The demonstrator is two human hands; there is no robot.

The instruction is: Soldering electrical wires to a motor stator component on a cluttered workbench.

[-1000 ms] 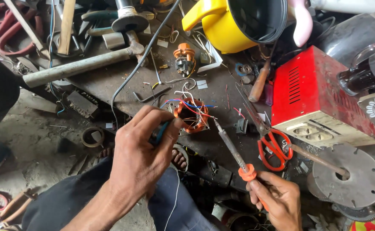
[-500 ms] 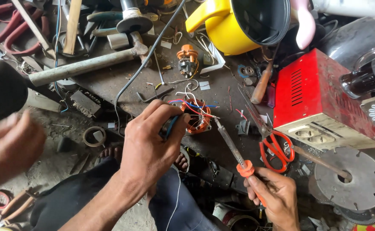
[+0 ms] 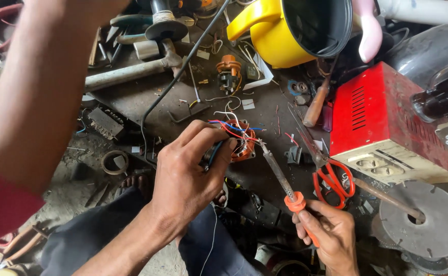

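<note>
Since the earlier frame, moved in from the left edge and grown to fill the upper left corner: another person's bare forearm with a red sleeve [image 3: 35,102]. Also crept closer to the coil: the tip of the iron. Nearest, at the lower right, seen the right hand [image 3: 328,236], fingers closed around the orange-handled soldering iron with a long grey metal shaft [image 3: 285,186], shaft slanting up and left to the wires. Beside it, at centre, seen the left hand [image 3: 188,176], fingers curled and pinching the small orange copper-wound motor coil with red, blue and white wires [image 3: 242,143], held just above the dirty dark workbench [image 3: 132,102]. Just right of the iron, lying on the bench, noted orange-handled scissors [image 3: 331,176]. Further right, noted a grey toothed saw disc [image 3: 423,220] and a red metal box with sockets on its cream front [image 3: 382,122]. Farthest back, noted a yellow plastic kettle with a black inside [image 3: 290,30] and a long grey metal hammer [image 3: 132,71].
</note>
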